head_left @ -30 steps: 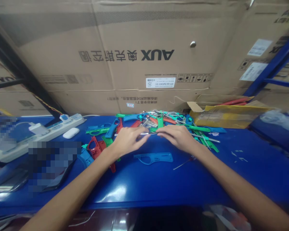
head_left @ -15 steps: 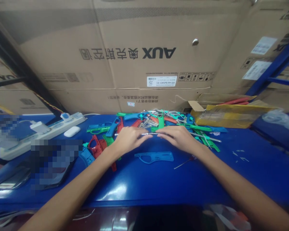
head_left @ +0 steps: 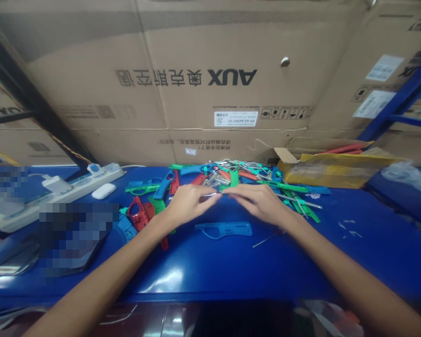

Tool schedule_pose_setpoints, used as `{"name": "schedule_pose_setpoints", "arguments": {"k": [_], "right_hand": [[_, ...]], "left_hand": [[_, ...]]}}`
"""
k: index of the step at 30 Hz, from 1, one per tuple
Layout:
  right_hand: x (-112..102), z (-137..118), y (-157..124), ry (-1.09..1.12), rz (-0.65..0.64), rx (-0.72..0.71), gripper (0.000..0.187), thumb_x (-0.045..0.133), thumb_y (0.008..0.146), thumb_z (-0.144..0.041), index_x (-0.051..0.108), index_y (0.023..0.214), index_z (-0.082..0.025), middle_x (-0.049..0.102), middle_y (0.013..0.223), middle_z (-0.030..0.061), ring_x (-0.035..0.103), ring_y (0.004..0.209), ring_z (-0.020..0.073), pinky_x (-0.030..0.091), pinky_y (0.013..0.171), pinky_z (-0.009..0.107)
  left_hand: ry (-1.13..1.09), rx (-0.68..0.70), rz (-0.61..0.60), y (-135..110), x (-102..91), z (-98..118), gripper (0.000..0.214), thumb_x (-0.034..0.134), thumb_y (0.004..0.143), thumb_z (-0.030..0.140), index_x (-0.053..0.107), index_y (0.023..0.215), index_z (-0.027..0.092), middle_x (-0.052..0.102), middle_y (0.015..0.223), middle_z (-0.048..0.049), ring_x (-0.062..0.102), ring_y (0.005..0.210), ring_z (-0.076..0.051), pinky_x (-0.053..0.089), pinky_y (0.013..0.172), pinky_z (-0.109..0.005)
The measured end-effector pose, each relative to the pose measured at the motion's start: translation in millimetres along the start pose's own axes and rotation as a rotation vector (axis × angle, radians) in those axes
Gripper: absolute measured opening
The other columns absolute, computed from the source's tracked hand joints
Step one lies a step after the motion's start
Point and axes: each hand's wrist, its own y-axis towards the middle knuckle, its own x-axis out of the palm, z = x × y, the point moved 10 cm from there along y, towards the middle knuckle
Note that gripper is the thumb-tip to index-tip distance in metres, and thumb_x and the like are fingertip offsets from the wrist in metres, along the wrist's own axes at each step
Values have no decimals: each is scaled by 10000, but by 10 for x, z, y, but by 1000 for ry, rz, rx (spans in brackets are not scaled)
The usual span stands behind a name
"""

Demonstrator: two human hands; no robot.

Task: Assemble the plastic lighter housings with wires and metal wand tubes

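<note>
My left hand (head_left: 188,204) and my right hand (head_left: 257,201) meet fingertip to fingertip over the blue table (head_left: 210,267). Between them they pinch a thin metal blade (head_left: 215,194), held level. Just in front of the hands a blue plastic handle half (head_left: 223,229) lies flat. A thin metal pin (head_left: 264,240) rests to its right. Behind the hands is a heap of blue, green and red plastic handles and metal parts (head_left: 231,177).
A white power strip (head_left: 61,192) with a plugged charger and a white oval case (head_left: 104,191) sit at the left. An open yellow cardboard box (head_left: 333,169) stands at the right. Large cardboard cartons (head_left: 210,79) wall off the back. A blurred dark object lies front left.
The hands have stayed almost still, with small finger movements on the blade; the view shifted slightly.
</note>
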Motion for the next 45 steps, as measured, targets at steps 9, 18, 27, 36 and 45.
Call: {"name": "schedule_pose_setpoints", "arguments": {"k": [9,18,27,36,45], "right_hand": [[-15,-172,-14,-246,-40,-157,329,467,1010,-205,706,1235,-226,738,1169,51,716,951,194,565,721,315],[54,-200,-46,-336,4,-223,337,418,1032,-196,702,1213,-198,769,1110,66,732,916,179,561,699,286],[92,-126,-45,-283,-5,-170,348,397,1050,-228,688,1237,-190,771,1035,78,718,827,164,532,649,270],[95,-137,-40,-253,23,-157,347,400,1064,-271,696,1227,-192,774,1086,70,742,899,187,581,715,308],[-6,-149,-39,-205,65,-160,310,451,1053,-259,692,1240,-206,772,1131,53,752,940,192,606,784,325]], "left_hand": [[-140,-11,-57,-11,76,-27,431,477,1002,507,777,961,201,704,688,-3,582,590,-124,385,558,-247],[-302,-86,-76,-13,111,-50,394,564,958,521,746,1072,191,706,702,4,588,602,-130,449,567,-243],[-156,241,85,-76,-114,198,314,532,1026,325,603,1322,246,716,1216,-65,699,1074,-189,575,896,-328],[-154,259,101,-72,-113,222,223,553,1019,283,645,1210,212,729,1132,-48,694,1039,-167,573,872,-299],[-184,258,117,-70,-134,240,231,559,1020,297,646,1214,208,730,1127,-53,685,1050,-173,555,899,-314]]}}
